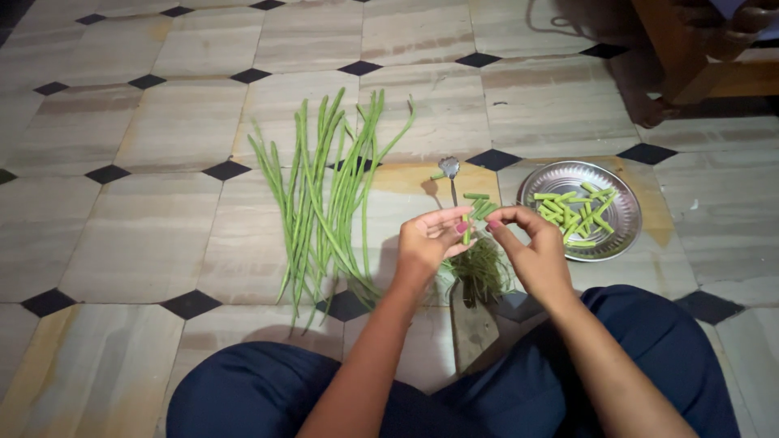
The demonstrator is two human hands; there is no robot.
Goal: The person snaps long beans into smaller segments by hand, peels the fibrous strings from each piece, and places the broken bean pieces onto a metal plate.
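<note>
The left hand (426, 243) and the right hand (531, 247) meet in front of the body, fingertips facing one another. Between them they pinch a small bundle of short green bean pieces (479, 208), smooth and cylindrical, cut to stubby lengths. Both hands are closed on this bundle: the left hand grips its near-left end with thumb and curled fingers, the right hand grips its right end with thumb and forefinger, wrist bent inward. Both forearms rise from the lap, which is covered in dark blue cloth (268, 389).

Directly below the hands, a loose heap of thin, stringy green trimmings (480, 274) lies on the floor. Just beyond the bundle a small metal spoon (449, 170) lies on a tile, bowl away from the hands. To the right of the right hand, near but not touching, sits a round shiny steel plate (621, 212) holding more cut green pieces (574, 213).

To the left of the left hand, a row of long slender green beans (324, 195) lies lengthwise, flexible and slightly curved, tips fanning away.

The floor (146, 235) consists of pale streaked octagonal tiles with small black square insets. Open floor extends far left of the long beans. A wooden furniture leg (677, 57) stands well beyond the right hand.
</note>
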